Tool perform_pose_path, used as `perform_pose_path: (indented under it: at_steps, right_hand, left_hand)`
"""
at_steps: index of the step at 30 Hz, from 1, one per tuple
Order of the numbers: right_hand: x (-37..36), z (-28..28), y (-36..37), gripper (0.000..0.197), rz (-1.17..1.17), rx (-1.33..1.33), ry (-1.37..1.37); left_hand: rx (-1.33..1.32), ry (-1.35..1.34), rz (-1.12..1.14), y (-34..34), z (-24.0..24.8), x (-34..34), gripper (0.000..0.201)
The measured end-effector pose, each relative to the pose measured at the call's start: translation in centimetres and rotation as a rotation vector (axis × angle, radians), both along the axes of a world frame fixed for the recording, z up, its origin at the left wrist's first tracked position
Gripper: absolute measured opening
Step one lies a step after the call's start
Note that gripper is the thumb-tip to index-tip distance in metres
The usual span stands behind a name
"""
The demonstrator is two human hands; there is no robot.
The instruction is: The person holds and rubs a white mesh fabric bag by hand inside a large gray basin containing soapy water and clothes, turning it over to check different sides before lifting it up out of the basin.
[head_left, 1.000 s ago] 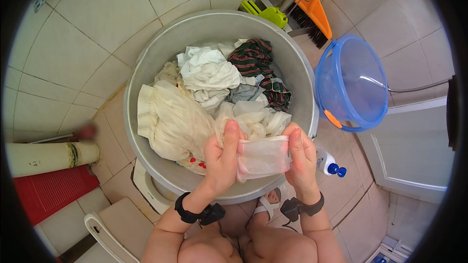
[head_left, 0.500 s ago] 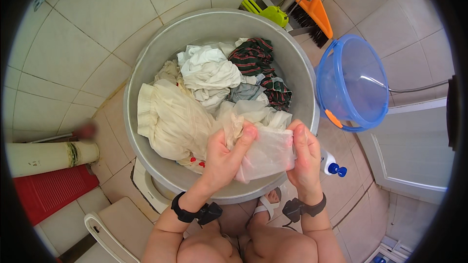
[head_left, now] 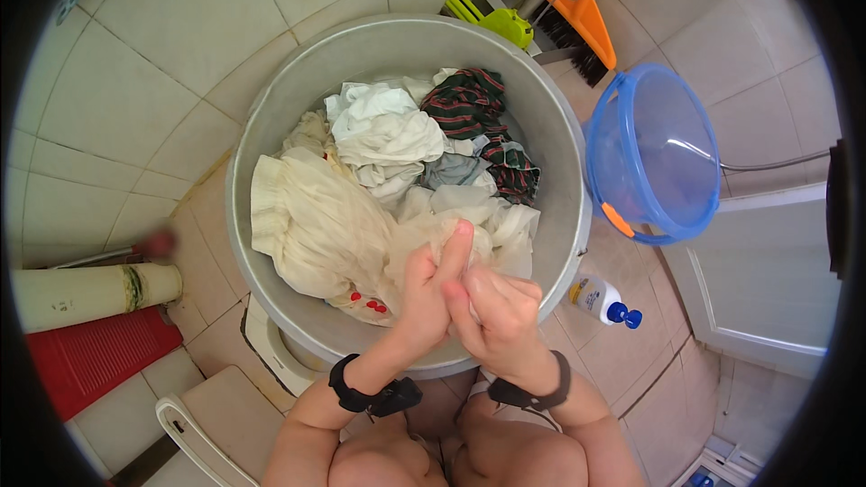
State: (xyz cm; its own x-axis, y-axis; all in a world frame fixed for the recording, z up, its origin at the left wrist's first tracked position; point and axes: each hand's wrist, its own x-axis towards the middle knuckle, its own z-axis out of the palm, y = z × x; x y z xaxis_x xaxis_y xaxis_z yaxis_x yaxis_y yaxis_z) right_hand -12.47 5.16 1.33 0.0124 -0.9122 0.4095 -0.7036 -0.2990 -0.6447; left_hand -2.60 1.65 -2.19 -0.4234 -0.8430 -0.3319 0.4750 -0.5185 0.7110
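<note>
Pale glazed wall tiles (head_left: pixel 180 32) curve around the corner of a room, above a floor of pinkish-beige tiles (head_left: pixel 622 370). A wide, round, grey metal tub (head_left: pixel 302 72) fills the middle of the view, with damp-looking laundry heaped inside it. Toward its far side lie a crumpled white cloth (head_left: pixel 383 131), a dark garment with red stripes (head_left: pixel 465 106) and, between them and nearer, a small grey cloth (head_left: pixel 456 171); at the left, a large cream garment with a gathered band (head_left: pixel 316 221) spreads beside a pale cloth with red spots (head_left: pixel 368 305). Over the near part of the tub, the left hand (head_left: pixel 426 293) and the right hand (head_left: pixel 499 307) press together, each with its fingers clenched on a thin, sheer off-white cloth (head_left: pixel 433 239). Little of the cloth shows between the hands; the rest lies just beyond them, on the heap in the tub. The left thumb points up and away, while the right fingers curl over beside it. Each wrist wears a black strap with a small black box. Right of the tub, a white plastic bottle with a blue pump top (head_left: pixel 600 299) lies on the floor near the rim, and farther back a translucent blue plastic bucket with an orange grip (head_left: pixel 663 158) sits close beside the tub. Behind them, an orange broom with black bristles (head_left: pixel 582 25) leans beside a lime-green plastic tool (head_left: pixel 501 27).
</note>
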Motion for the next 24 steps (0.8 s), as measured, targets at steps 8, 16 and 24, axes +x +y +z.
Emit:
perform_pose_path:
  at_steps: [8,16,24]
  right_hand:
    - [-4.3,-2.1,-3.8,0.031,-0.218,0.414,-0.433]
    - [-7.7,-2.6,-3.7,0.031,0.257,0.677,-0.396]
    - [-11.5,-6.4,-1.8,0.031,0.311,0.740,-0.690]
  left_hand:
    - [0.174,-0.068,-0.242,-1.8,2.0,-0.6,0.026]
    - [-0.026,0.072,-0.173,-3.7,-1.9,6.0,0.027]
    - [0.065,0.314,0.186,-7.0,1.2,9.8,0.025]
